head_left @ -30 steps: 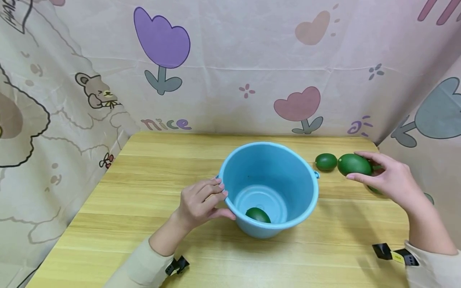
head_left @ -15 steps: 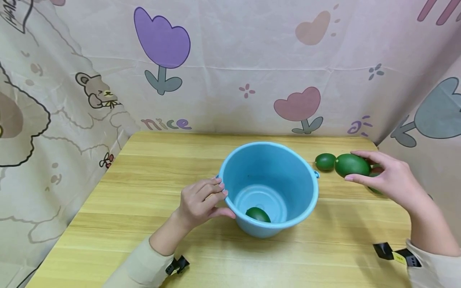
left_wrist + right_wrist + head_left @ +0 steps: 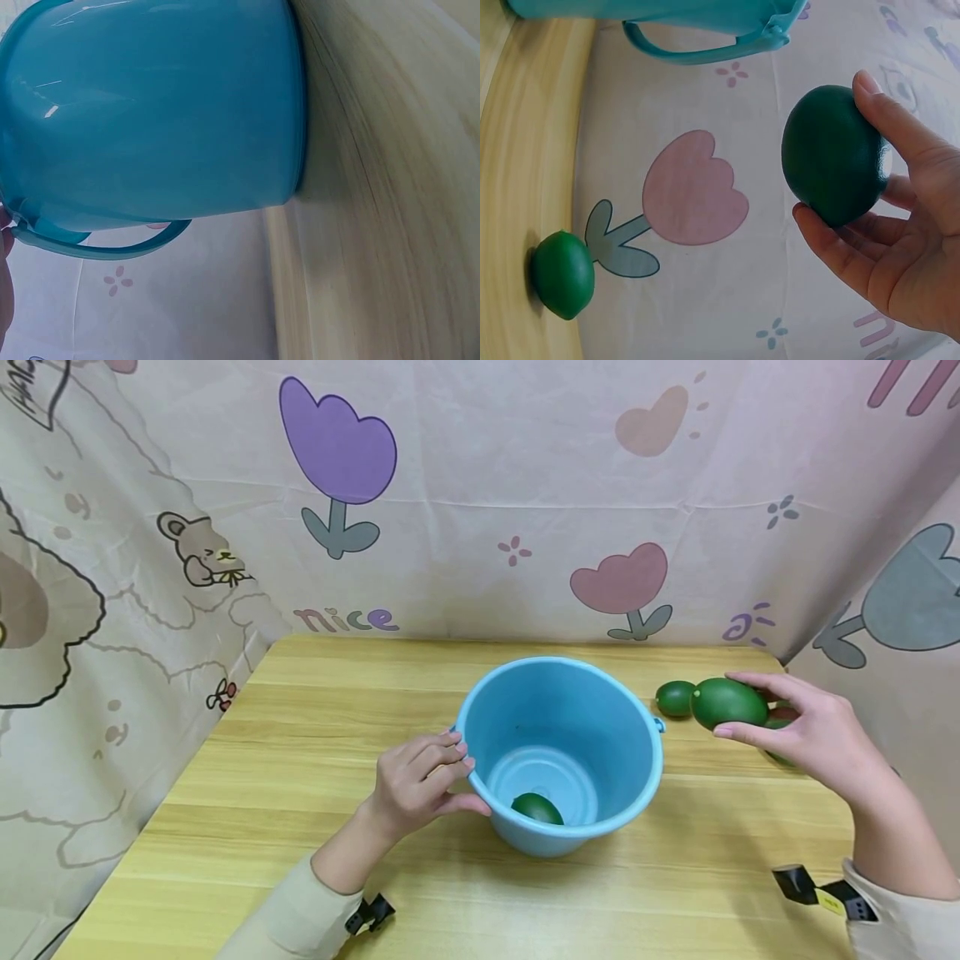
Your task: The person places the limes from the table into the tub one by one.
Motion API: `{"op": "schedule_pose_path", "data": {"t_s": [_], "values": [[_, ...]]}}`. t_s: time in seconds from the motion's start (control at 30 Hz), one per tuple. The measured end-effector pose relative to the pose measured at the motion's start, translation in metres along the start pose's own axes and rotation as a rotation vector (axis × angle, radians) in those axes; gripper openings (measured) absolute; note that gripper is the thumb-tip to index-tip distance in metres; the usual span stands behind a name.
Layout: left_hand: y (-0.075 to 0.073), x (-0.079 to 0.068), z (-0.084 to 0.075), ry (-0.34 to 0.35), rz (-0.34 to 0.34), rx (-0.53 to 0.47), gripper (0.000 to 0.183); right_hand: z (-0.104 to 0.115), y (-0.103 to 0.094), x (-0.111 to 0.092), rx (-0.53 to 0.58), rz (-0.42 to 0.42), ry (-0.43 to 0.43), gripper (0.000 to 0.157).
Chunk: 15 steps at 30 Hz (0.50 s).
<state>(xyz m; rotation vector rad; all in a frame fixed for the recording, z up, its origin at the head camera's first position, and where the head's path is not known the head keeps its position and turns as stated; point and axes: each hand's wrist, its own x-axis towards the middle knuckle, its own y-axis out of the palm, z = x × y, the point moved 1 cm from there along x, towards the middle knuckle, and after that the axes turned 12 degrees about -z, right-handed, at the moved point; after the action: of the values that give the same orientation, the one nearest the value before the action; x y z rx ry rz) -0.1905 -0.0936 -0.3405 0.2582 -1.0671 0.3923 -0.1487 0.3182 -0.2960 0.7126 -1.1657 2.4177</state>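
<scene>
A light blue bucket (image 3: 555, 743) stands upright on the wooden table, with one green lime (image 3: 537, 808) lying on its bottom. My left hand (image 3: 420, 781) grips the bucket's rim at the left, fingers over the edge and thumb at the front. To the right of the bucket, my right hand (image 3: 813, 731) holds another lime (image 3: 727, 703) between thumb and fingers, raised above the table, as the right wrist view confirms. On the table behind it lies a lime (image 3: 562, 275). One more lime (image 3: 780, 743) is mostly hidden by the right hand.
The bucket's handle (image 3: 697, 54) hangs down on its far side. A printed curtain (image 3: 465, 485) closes off the back and both sides of the wooden table (image 3: 315, 710).
My right hand has shifted slightly left with its lime, which now overlaps the lime behind it in the head view. The left hand and the bucket have stayed in place.
</scene>
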Motion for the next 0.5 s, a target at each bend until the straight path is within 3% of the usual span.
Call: {"op": "schedule_pose_path", "data": {"t_s": [0.5], "values": [[0.000,0.000,-0.001,-0.005,-0.008,0.007,0.053,0.023,0.000,-0.002,0.062,-0.024,-0.028,0.059]]}}
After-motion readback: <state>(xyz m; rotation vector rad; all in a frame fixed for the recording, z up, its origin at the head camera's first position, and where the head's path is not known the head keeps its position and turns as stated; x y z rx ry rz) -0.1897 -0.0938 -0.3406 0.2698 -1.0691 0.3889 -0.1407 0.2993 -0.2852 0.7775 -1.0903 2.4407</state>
